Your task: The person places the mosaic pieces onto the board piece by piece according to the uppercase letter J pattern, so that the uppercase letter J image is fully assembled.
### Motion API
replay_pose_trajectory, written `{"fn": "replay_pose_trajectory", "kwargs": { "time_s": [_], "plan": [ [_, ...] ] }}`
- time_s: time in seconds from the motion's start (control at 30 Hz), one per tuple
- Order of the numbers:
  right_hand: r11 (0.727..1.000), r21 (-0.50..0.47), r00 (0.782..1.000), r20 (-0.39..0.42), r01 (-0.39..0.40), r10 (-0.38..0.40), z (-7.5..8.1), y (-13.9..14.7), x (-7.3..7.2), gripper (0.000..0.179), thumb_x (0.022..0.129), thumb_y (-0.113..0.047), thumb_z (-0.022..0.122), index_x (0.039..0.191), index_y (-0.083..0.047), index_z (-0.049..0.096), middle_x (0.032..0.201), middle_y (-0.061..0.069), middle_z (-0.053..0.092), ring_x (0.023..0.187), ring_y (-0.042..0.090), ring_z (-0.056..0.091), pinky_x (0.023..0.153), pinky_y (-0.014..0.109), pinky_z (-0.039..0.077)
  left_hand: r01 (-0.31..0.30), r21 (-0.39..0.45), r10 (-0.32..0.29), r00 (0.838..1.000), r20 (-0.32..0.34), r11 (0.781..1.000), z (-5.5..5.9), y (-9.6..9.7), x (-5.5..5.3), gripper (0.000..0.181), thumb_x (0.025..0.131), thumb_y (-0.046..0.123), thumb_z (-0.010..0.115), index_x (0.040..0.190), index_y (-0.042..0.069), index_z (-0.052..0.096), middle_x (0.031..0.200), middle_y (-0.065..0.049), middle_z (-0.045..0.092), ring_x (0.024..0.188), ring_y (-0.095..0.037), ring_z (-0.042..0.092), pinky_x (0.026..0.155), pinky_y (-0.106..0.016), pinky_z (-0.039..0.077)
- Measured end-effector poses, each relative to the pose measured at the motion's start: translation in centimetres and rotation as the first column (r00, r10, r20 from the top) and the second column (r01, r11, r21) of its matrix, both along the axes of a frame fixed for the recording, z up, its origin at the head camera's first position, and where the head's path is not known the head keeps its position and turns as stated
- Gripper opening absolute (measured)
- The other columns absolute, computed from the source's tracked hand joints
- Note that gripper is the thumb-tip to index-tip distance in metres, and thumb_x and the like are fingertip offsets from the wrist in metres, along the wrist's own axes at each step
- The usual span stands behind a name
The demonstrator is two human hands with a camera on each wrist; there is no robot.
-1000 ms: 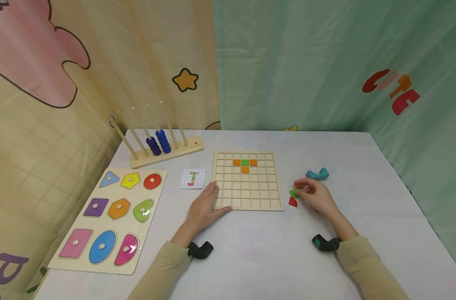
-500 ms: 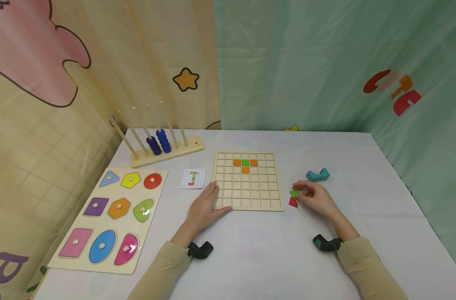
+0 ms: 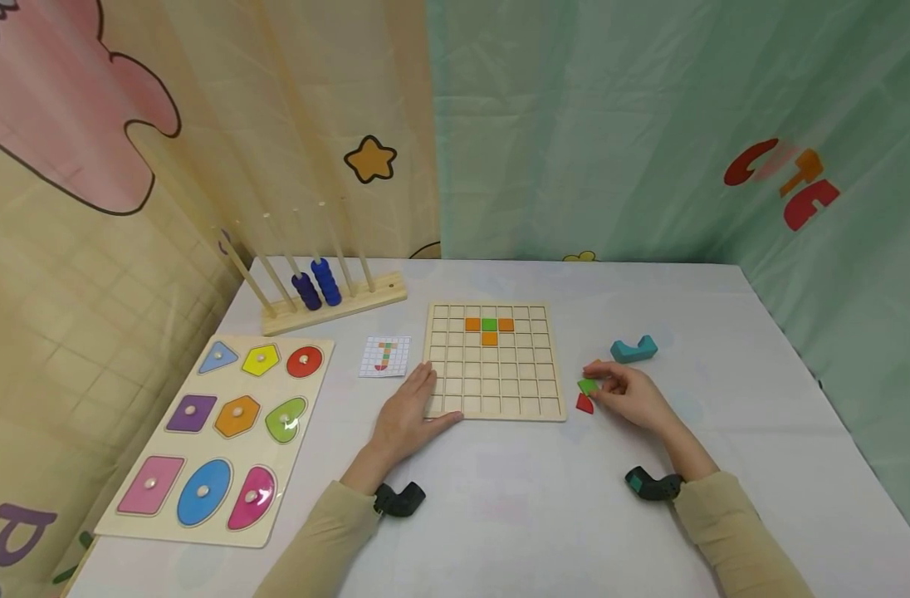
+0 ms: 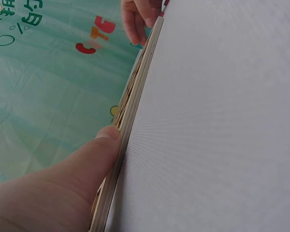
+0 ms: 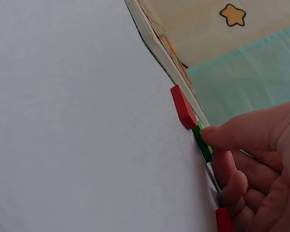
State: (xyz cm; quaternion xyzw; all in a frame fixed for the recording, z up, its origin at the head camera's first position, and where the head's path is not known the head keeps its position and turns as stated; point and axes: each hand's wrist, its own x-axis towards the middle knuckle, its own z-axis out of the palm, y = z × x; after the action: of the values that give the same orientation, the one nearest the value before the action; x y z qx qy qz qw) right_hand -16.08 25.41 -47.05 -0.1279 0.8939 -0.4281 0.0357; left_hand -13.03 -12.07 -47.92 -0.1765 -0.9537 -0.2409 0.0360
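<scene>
A square wooden grid board (image 3: pixel 455 382) lies mid-table, with several orange and green squares in its upper cells. My left hand (image 3: pixel 406 415) rests at its lower left corner, fingers extended along the left side. In the left wrist view the thumb (image 4: pixel 108 140) lies against the board's near edge. Right of the board, my right hand (image 3: pixel 630 394) pinches a small green block (image 3: pixel 587 386) at the table surface; the right wrist view shows the thumb on that green block (image 5: pixel 203 144). A red quarter-round block (image 3: pixel 585 404) lies just in front of it. Another red block (image 5: pixel 224 221) shows under the fingers.
A pattern card (image 3: pixel 384 356) lies left of the board. Farther left are a shape puzzle board (image 3: pixel 223 440) and a wooden peg counter (image 3: pixel 335 314) with blue rings. A teal curved block (image 3: pixel 634 349) lies beyond my right hand.
My right fingers have shifted slightly at the green block, with the index fingertip moving a little left. The left hand and the grid board have stayed put.
</scene>
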Motion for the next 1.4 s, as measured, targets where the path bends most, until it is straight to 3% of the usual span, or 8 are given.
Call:
{"fn": "replay_pose_trajectory", "kwargs": {
  "time_s": [0.4, 0.87, 1.03, 1.4],
  "plan": [
    [1.000, 0.016, 1.000, 0.004, -0.008, 0.008, 0.1, 0.1, 0.1, 0.034, 0.082, -0.002, 0.068, 0.116, 0.001, 0.061, 0.105, 0.014, 0.065, 0.067, 0.013, 0.050, 0.054, 0.022, 0.043, 0.001, 0.000, -0.001, 1.000, -0.005, 1.000, -0.1, 0.0, 0.0, 0.088, 0.084, 0.057, 0.059, 0.138, -0.009, 0.038, 0.149, -0.019, 0.030, 0.139, -0.026, 0.023, 0.112, -0.038, 0.024],
    [0.999, 0.032, 1.000, -0.012, 0.028, -0.027, 0.3, -0.1, 0.1, 0.030, 0.079, -0.004, 0.073, 0.107, 0.000, 0.063, 0.085, 0.006, 0.060, 0.066, 0.013, 0.049, 0.054, 0.022, 0.043, 0.001, 0.006, -0.001, 1.000, -0.011, 1.000, -0.1, 0.0, 0.0, 0.088, 0.084, 0.058, 0.058, 0.139, -0.009, 0.038, 0.148, -0.019, 0.030, 0.139, -0.028, 0.024, 0.111, -0.039, 0.024],
    [0.997, 0.072, 0.999, 0.020, 0.032, -0.034, 0.9, -0.2, 0.1, 0.024, 0.082, -0.010, 0.072, 0.103, -0.002, 0.064, 0.079, 0.004, 0.057, 0.069, 0.017, 0.049, 0.055, 0.023, 0.043, -0.002, 0.004, 0.002, 1.000, -0.004, 1.000, -0.1, 0.0, 0.0, 0.089, 0.084, 0.058, 0.058, 0.139, -0.009, 0.037, 0.149, -0.019, 0.029, 0.140, -0.026, 0.022, 0.112, -0.038, 0.024],
    [0.996, 0.056, 0.996, 0.058, 0.064, -0.067, 2.7, -2.3, -1.4, 0.023, 0.088, -0.021, 0.066, 0.107, -0.008, 0.066, 0.095, 0.006, 0.065, 0.085, 0.021, 0.059, 0.071, 0.030, 0.050, -0.006, -0.003, 0.006, 1.000, 0.000, 1.000, -0.2, 0.0, 0.0, 0.089, 0.084, 0.059, 0.057, 0.139, -0.008, 0.037, 0.149, -0.018, 0.029, 0.140, -0.026, 0.022, 0.112, -0.038, 0.024]
  ]
}}
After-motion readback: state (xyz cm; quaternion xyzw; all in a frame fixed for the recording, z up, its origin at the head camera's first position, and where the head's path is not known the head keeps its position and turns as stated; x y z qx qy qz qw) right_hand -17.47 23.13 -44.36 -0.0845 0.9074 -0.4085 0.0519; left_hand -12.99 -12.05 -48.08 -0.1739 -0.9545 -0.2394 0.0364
